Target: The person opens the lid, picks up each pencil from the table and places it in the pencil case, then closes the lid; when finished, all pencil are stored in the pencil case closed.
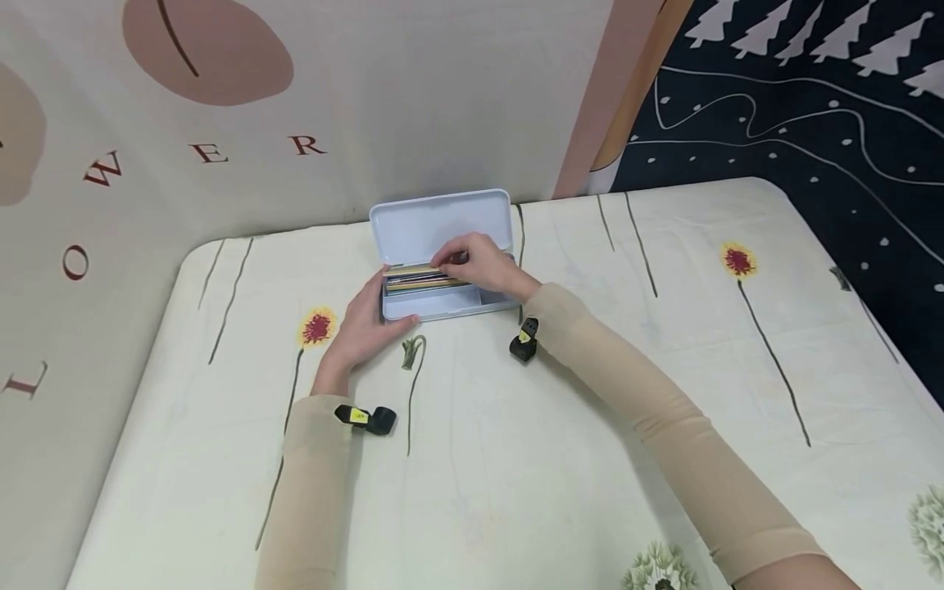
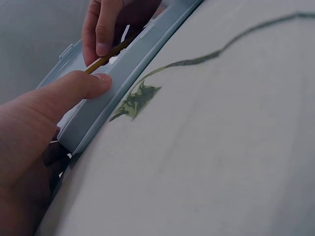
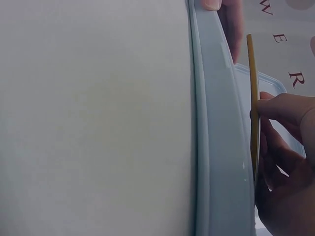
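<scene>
A light blue hinged box (image 1: 450, 312) lies on the table with its lid (image 1: 431, 221) raised at the back. Several thin, differently coloured strips (image 1: 420, 283) show in its left compartment. My left hand (image 1: 361, 324) grips the box's left end, its thumb over the front wall in the left wrist view. Fingers and thumb of my right hand (image 1: 479, 260) pinch a thin yellow-edged piece (image 3: 254, 73) above the box's front wall. Only its narrow edge faces the right wrist camera, so I cannot tell what kind of thing it is.
A white cloth with printed flowers (image 1: 317, 326) covers the table (image 1: 501, 459). Right behind the box rises a pale lettered curtain (image 1: 442, 106). A dark printed cloth (image 1: 811, 156) hangs at the right. Black wrist cameras (image 1: 524, 340) sit on both sleeves.
</scene>
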`<state>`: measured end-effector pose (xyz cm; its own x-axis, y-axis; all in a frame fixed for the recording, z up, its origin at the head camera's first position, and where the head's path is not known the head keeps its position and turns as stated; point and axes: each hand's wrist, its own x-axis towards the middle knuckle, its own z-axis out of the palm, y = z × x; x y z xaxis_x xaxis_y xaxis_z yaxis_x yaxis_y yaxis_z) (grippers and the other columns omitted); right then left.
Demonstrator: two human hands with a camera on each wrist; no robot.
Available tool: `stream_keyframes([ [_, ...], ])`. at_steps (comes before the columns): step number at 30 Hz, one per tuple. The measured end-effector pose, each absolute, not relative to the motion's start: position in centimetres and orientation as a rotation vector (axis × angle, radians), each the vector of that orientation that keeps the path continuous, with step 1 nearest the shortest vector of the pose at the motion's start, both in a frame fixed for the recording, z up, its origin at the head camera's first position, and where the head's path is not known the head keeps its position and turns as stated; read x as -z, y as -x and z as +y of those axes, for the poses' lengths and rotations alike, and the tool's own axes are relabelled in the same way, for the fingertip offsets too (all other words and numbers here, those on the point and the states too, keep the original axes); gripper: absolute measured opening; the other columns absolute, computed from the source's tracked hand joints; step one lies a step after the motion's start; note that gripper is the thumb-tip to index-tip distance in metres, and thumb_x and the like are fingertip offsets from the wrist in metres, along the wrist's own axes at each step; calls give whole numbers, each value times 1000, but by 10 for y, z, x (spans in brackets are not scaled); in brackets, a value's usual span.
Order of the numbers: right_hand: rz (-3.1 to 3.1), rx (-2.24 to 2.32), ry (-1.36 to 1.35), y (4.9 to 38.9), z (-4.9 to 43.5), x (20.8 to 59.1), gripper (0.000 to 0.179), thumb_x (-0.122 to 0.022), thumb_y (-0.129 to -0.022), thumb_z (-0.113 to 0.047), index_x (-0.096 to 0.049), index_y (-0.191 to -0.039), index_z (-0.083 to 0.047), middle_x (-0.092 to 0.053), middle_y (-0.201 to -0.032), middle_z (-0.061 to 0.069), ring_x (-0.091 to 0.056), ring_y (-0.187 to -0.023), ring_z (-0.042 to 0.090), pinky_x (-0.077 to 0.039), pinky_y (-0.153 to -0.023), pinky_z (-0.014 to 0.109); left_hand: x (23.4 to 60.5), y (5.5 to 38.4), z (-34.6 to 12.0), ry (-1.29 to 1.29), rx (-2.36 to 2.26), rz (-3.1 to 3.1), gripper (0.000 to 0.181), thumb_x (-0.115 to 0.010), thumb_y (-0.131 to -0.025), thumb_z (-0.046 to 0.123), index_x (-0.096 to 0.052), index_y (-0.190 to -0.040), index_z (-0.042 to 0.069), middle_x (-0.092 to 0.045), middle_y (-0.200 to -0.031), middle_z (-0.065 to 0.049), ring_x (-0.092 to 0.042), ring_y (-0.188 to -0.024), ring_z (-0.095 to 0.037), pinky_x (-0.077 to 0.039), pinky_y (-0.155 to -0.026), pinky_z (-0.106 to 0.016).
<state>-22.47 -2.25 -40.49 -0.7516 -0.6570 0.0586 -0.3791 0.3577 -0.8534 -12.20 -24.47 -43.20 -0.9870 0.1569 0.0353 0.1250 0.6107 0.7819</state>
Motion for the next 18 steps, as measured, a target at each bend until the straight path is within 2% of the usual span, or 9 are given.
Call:
stream_keyframes([
  [5, 2349, 1331, 899, 225, -23, 406, 17, -62, -90, 0, -73, -104, 1, -70, -102, 10, -60, -90, 16, -48, -78, 24, 432, 123, -245, -240, -1350, 2781, 93, -77, -81, 23, -21, -153, 6, -37, -149, -16, -32, -136, -34, -24, -111, -51],
  [12, 2377, 1336, 899, 226, -18, 408, 18, -62, -90, 0, -73, -104, 2, -70, -102, 10, -60, -91, 18, -48, -81, 25, 433, 122, -245, -197, -1308, 2778, 96, -76, -82, 26, -17, -154, 5, -28, -154, -17, -26, -139, -35, -20, -113, -51],
  [18, 2375, 1390, 900, 226, -7, 406, 17, -61, -90, 0, -73, -102, 2, -70, -100, 11, -59, -90, 18, -48, -80, 26, 432, 122, -245, -202, -1309, 2783, 96, -77, -81, 25, -18, -154, 5, -29, -153, -17, -26, -139, -35, -20, -113, -51],
])
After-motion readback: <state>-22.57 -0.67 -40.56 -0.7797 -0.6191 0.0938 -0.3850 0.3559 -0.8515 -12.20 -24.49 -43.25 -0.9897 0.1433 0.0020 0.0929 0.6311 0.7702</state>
